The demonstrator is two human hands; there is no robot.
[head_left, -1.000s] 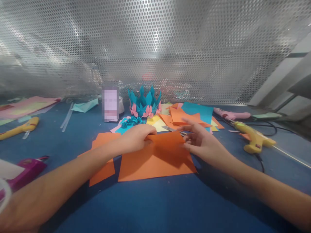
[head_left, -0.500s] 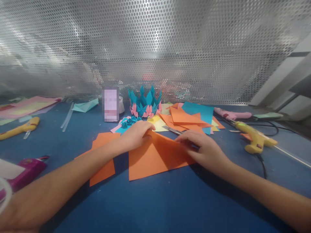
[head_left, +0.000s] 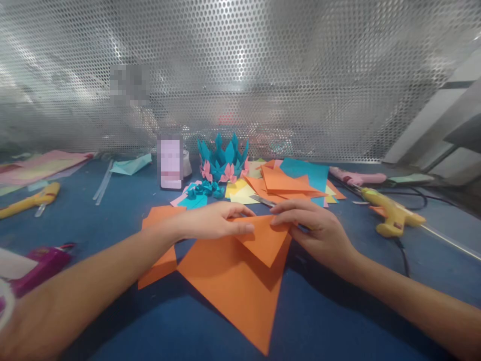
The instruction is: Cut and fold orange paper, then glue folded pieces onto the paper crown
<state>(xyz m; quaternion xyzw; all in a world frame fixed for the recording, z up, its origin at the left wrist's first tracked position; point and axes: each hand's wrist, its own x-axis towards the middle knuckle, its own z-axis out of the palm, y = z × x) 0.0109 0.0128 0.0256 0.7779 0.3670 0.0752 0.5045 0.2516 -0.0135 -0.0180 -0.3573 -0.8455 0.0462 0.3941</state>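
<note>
An orange sheet of paper (head_left: 240, 278) lies turned so that one corner points down toward me. Its far corner is folded over into a triangular flap that stands a little off the sheet. My left hand (head_left: 220, 219) grips the left end of the fold, thumb on top of the flap and fingers behind. At the right end of the fold, my right hand (head_left: 315, 225) pinches the paper between thumb and fingers. More orange paper (head_left: 160, 258) lies under my left forearm. Scissors (head_left: 262, 200) show partly beyond the sheet, near my right fingers.
A blue paper crown (head_left: 224, 158) with pink flowers stands at the back beside a phone (head_left: 171, 163). Orange and coloured sheets (head_left: 285, 181) pile up right of it. Yellow (head_left: 394, 213) and pink (head_left: 358, 178) glue guns with cords lie right; a purple glue gun (head_left: 45, 265) lies left.
The orange sheet has turned, its near corner now pointing toward me. Its far corner has come over toward me as a flap. My left hand has moved slightly nearer, its thumb now on the flap.
</note>
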